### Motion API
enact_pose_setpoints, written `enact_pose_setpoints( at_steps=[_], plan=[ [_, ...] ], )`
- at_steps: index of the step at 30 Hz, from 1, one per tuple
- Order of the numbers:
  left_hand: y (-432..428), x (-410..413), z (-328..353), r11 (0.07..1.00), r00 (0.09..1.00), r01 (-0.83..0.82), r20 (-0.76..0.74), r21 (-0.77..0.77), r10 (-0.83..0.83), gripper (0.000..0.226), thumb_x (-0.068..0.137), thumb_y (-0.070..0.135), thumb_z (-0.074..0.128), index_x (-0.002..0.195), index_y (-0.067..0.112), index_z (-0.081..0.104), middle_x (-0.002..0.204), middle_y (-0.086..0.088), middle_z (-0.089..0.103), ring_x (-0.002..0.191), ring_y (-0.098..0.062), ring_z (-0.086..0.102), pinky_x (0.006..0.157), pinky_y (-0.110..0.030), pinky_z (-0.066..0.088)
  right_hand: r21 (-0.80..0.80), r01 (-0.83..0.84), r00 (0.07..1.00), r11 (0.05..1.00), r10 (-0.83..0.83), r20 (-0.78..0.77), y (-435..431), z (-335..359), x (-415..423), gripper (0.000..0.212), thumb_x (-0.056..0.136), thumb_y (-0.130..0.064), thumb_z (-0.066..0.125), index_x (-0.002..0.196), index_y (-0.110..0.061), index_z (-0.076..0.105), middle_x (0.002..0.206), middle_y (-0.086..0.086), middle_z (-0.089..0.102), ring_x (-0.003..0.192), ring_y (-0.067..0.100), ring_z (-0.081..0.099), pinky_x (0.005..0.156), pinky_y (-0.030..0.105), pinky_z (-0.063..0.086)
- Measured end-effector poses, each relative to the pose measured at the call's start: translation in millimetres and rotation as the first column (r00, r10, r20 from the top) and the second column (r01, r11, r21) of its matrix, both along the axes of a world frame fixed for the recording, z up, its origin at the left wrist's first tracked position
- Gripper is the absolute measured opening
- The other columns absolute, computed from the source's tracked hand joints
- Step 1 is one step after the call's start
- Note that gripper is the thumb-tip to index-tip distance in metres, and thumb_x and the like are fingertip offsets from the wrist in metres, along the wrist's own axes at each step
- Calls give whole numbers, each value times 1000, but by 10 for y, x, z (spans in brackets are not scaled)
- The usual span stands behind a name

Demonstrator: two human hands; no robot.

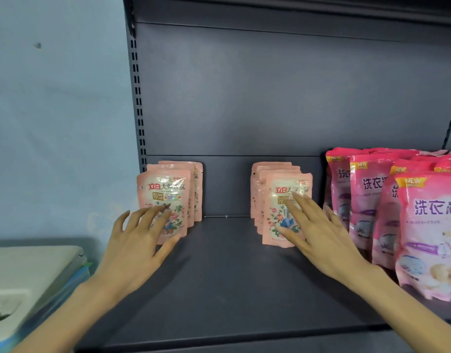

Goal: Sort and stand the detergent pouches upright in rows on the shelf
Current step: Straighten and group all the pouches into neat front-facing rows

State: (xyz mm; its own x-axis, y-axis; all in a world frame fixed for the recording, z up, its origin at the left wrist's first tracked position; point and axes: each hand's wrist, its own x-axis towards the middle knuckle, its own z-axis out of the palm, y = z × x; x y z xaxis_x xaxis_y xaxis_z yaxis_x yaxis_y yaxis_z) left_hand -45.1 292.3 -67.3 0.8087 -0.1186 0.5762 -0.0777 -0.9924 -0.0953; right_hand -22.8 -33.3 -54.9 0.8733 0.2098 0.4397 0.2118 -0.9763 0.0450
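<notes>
Both your hands are open, with the fingers spread and nearly straight. Your left hand [140, 240] touches the front pouch of the left row of light pink pouches [168, 189]. Your right hand [323, 233] lies on the front pouch of the right row [272, 215]. The two rows stand upright on the dark shelf [219, 276], well apart. Bigger deep pink pouches [423, 220] stand just beside the right row.

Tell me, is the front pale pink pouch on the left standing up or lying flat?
Upright: the pouch stands on its bottom edge on the shelf, label facing out, left hand touching its front.
</notes>
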Motion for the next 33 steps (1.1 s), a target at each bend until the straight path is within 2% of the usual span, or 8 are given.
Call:
enact_pose_setpoints(
  at_steps=[5,10,17,21,25,28,30,33],
  plan=[
    [260,-158,9,997,998,-68,9,-34,69,64,90,56,20,114,15,63,116,-6,65,103,-27,62,88,-49,46,-30,-27,999,999,28,44,303,-33,-73,109,60,-75,-36,150,-29,5,158,-7,3,146,13,2,117,38,8],
    [494,-298,-57,990,992,-127,-20,-56,126,70,93,56,12,111,14,66,113,-5,66,100,-27,64,85,-49,48,-63,-72,997,995,74,28,598,-39,-103,92,69,-70,-18,149,-29,0,158,-9,1,146,12,-2,116,35,2],
    [766,-202,25,984,986,-163,-46,-65,161,74,93,57,8,110,14,65,111,-3,66,98,-26,65,84,-48,49,-48,-187,982,981,187,3,992,58,65,92,67,-71,-17,149,-31,-4,157,-10,-7,145,10,-5,116,34,5],
    [764,47,176,988,989,-148,12,-50,148,73,93,58,10,111,13,64,109,-4,67,95,-28,66,82,-48,50,-80,-246,967,966,251,47,1152,164,351,84,78,-68,-7,150,-26,3,158,-5,1,146,14,3,115,35,8],
    [731,336,326,993,990,-117,79,-27,119,59,87,54,33,115,12,62,110,-6,68,95,-29,66,80,-46,51,-98,-292,952,951,299,62,1355,301,608,69,93,-58,24,150,-24,4,158,-3,3,146,16,6,116,37,11],
    [704,563,388,996,988,-49,139,-76,59,51,89,47,51,126,12,55,124,-8,61,111,-31,59,92,-48,44,-85,-340,936,937,346,63,1511,387,773,71,93,-56,30,150,-22,5,158,-2,6,145,16,9,116,37,13],
    [666,677,426,992,991,-26,125,-122,41,52,90,45,51,133,14,49,133,-6,54,122,-29,50,102,-46,35,-58,-377,921,924,381,83,1597,420,880,71,93,-55,35,150,-22,8,157,-3,10,144,14,13,115,36,17],
    [626,811,435,986,987,32,159,-162,-6,46,90,41,53,129,15,52,125,-4,60,118,-28,53,101,-43,34,42,-443,893,896,436,110,1694,473,1003,70,91,-53,43,148,-22,17,154,-5,21,140,13,26,111,33,26]
  ],
)
